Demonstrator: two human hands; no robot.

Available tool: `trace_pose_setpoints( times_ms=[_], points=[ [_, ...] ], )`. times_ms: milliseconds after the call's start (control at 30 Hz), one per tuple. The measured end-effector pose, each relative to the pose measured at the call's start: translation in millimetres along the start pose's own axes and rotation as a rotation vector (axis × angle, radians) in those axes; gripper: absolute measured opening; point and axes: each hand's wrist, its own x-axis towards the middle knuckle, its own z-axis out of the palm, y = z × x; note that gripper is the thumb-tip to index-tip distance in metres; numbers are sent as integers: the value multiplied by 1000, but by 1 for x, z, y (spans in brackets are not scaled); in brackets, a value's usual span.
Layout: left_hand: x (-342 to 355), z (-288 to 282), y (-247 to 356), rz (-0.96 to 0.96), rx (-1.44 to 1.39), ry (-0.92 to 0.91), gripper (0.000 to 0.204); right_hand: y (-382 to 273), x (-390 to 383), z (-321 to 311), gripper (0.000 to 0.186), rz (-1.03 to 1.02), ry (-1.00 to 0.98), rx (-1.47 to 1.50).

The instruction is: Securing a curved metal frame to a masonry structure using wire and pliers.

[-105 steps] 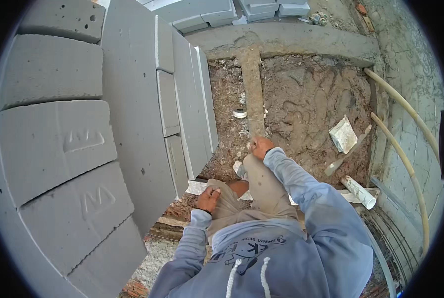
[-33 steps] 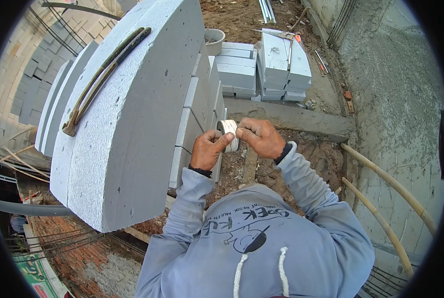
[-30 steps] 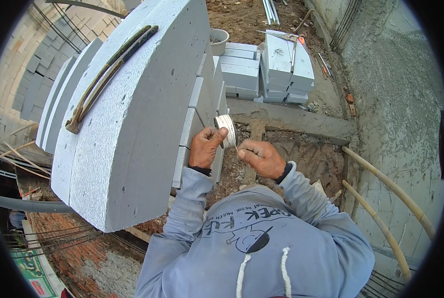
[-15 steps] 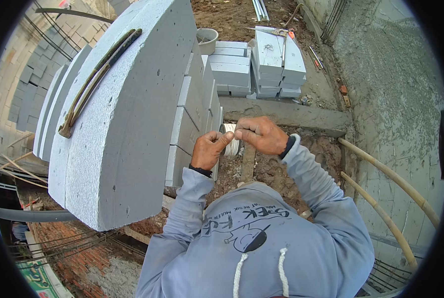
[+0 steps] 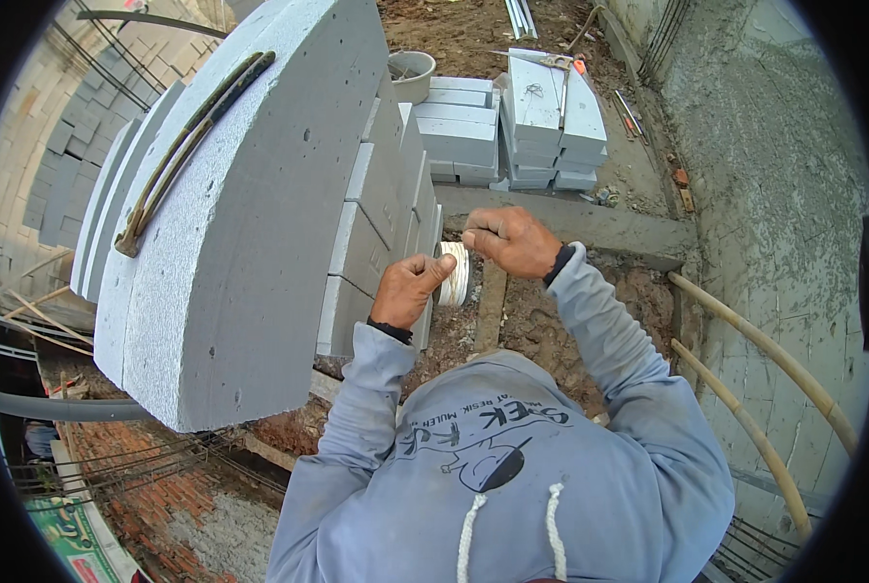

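Observation:
My left hand (image 5: 410,291) is closed around a spool of white string (image 5: 456,275), with the thumb up along its side. The wound string faces right and shows clear of the fingers. Just above and to the right of the spool, my right hand (image 5: 517,241) is closed in a pinch of thumb and forefinger. Whatever lies in that pinch is too thin to make out. Both hands are in front of my chest, close to the right face of a wall of pale grey blocks (image 5: 364,219).
A long two-legged metal tool (image 5: 196,146) lies on the wall's top. Beyond stand a bucket (image 5: 411,78) and block stacks (image 5: 454,136), one with a hammer-like tool on it. At right, bamboo poles (image 5: 769,340) lean near a rough grey wall (image 5: 765,185). A concrete beam (image 5: 590,228) crosses ahead.
My right hand has moved slightly up and away from my left thumb, so a gap shows between them. More of the string spool is visible. The left hand stays closed on it.

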Motion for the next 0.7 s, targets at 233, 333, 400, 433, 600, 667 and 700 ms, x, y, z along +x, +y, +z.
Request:
trace_pose_setpoints(
  times_ms=[233,333,400,433,600,667,700],
  points=[
    [2,7,-5,139,-574,57,53,12,-37,62,25,469,-536,208],
    [-5,5,-1,74,-352,-122,55,39,-17,40,25,492,-398,101],
    [-6,10,1,80,-258,-132,54,38,1,20,24,362,-320,74],
    [-7,11,2,7,-37,-100,53,32,6,9,23,251,-254,-97],
    [-1,18,-3,94,-231,296,46,-10,-34,22,22,90,-221,92],
    [0,12,-4,104,-306,292,46,-8,-48,46,24,142,-504,187],
    [-1,11,-5,103,-394,205,47,0,-45,51,24,140,-502,193]
  ],
)
